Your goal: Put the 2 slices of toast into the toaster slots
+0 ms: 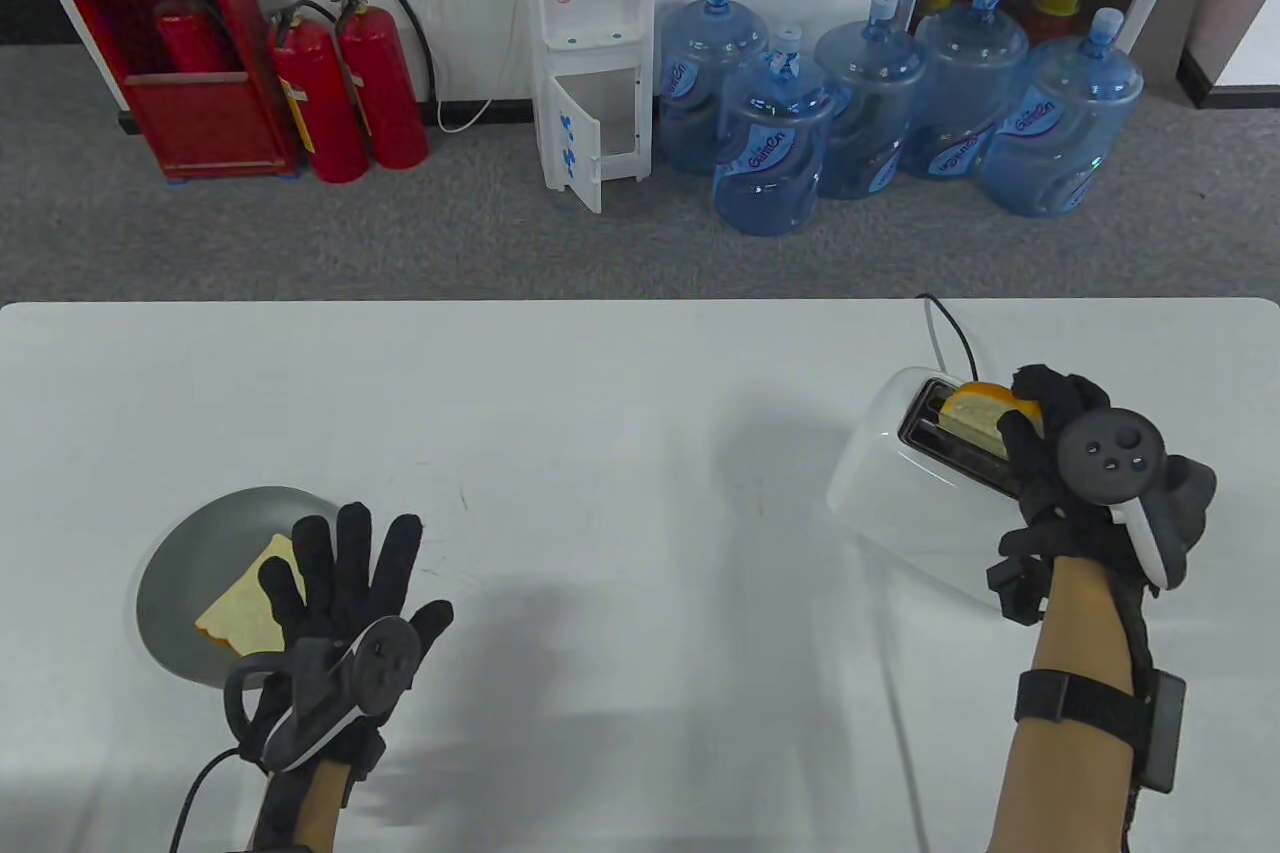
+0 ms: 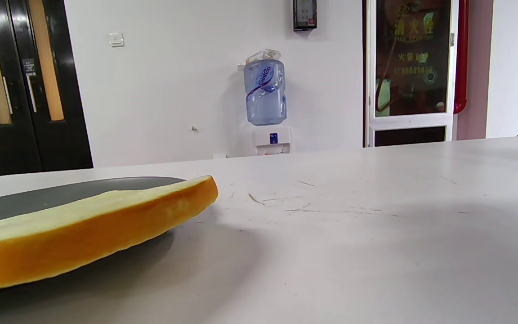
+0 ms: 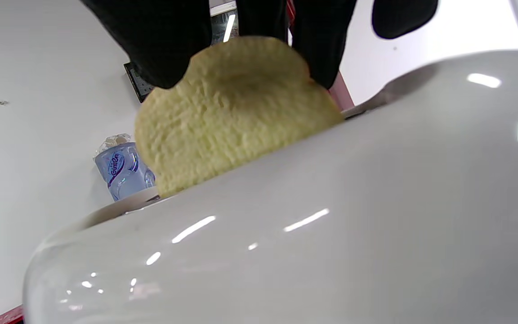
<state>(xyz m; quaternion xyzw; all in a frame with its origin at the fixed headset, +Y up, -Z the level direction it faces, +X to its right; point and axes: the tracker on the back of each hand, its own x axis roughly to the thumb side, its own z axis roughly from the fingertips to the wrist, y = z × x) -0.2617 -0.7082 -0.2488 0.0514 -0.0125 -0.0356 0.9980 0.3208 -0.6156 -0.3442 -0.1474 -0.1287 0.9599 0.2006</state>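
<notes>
A white toaster stands at the right of the table, its two slots facing up. My right hand pinches one toast slice by its top edge, and the slice stands partly down in the far slot. The right wrist view shows the slice rising from behind the toaster's shell with my fingertips on its crust. The other slice lies flat on a grey plate at the left. My left hand hovers over it with fingers spread, holding nothing. That slice fills the left wrist view's lower left.
The toaster's cord runs off the table's far edge. Beyond the table stand several blue water jugs, a water dispenser and red fire extinguishers on the grey floor.
</notes>
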